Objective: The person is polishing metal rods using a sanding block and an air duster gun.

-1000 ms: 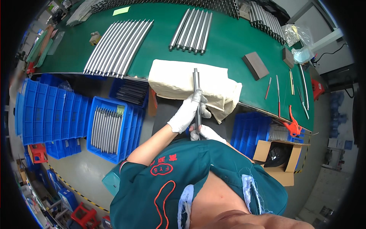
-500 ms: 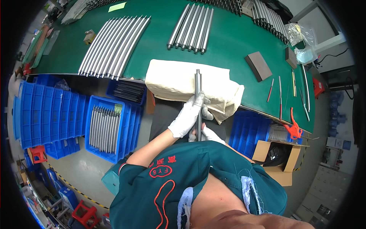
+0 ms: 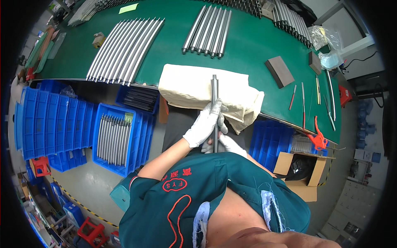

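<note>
A dark grey metal shaft with a stepped, narrower far end stands lengthwise before my chest, its upper part over a cream cloth. Around its middle, my gloved left hand is closed. Lower down, near the shaft's near end, my gloved right hand grips it too; bare fingertips show there, and part of this hand is hidden behind the shaft. The cloth lies folded over the front edge of the green table.
Silver shafts lie in a row at left, with another group further back. A dark block, slim red-handled tools and a red air gun are at right. A blue crate of shafts stands left, an open carton right.
My right hand has shifted slightly on the lower part of the shaft. The left hand keeps its hold, and the shaft stays almost in place.
</note>
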Demonstrator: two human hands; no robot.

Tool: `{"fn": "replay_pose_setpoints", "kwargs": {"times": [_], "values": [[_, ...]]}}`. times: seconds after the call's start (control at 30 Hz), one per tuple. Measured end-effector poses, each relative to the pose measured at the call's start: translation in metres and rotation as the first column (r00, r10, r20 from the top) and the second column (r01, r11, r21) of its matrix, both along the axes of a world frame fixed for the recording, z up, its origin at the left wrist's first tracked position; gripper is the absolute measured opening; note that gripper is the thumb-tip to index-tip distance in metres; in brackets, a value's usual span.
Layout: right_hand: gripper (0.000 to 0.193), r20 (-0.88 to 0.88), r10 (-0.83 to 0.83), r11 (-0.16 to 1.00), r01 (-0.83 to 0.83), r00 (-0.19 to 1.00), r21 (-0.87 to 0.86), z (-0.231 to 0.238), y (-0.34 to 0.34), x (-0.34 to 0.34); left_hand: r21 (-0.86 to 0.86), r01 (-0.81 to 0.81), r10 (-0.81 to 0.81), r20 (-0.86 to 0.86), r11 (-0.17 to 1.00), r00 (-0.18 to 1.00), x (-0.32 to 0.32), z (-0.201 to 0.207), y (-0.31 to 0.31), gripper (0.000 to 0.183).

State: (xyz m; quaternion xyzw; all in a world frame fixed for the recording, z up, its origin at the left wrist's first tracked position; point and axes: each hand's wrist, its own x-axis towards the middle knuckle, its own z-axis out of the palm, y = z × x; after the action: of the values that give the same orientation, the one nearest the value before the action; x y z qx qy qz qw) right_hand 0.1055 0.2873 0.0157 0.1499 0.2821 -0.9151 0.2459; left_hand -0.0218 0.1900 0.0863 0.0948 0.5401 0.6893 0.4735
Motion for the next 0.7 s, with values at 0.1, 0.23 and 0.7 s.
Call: {"fn": "replay_pose_setpoints", "kwargs": {"times": [0.1, 0.23, 0.7], "values": [[0.042, 0.107, 0.481, 0.284, -0.270, 0.870, 0.920, 0.063, 0.033, -0.025, 0.049, -0.044, 0.045, -0.009, 0.998, 0.999, 0.001, -0.004, 0.001, 0.042], [0.035, -0.401, 0.222, 0.416, 0.285, 0.889, 0.863, 0.139, 0.087, -0.028, 0.138, -0.076, 0.074, 0.018, 0.987, 0.997, 0.002, -0.008, 0.001, 0.041], [0.042, -0.392, 0.153, -0.765, 0.360, 0.907, 0.535, 0.111, 0.188, -0.089, 0.319, 0.042, -0.082, 0.112, 0.947, 0.990, -0.007, -0.018, -0.002, 0.051]]}}
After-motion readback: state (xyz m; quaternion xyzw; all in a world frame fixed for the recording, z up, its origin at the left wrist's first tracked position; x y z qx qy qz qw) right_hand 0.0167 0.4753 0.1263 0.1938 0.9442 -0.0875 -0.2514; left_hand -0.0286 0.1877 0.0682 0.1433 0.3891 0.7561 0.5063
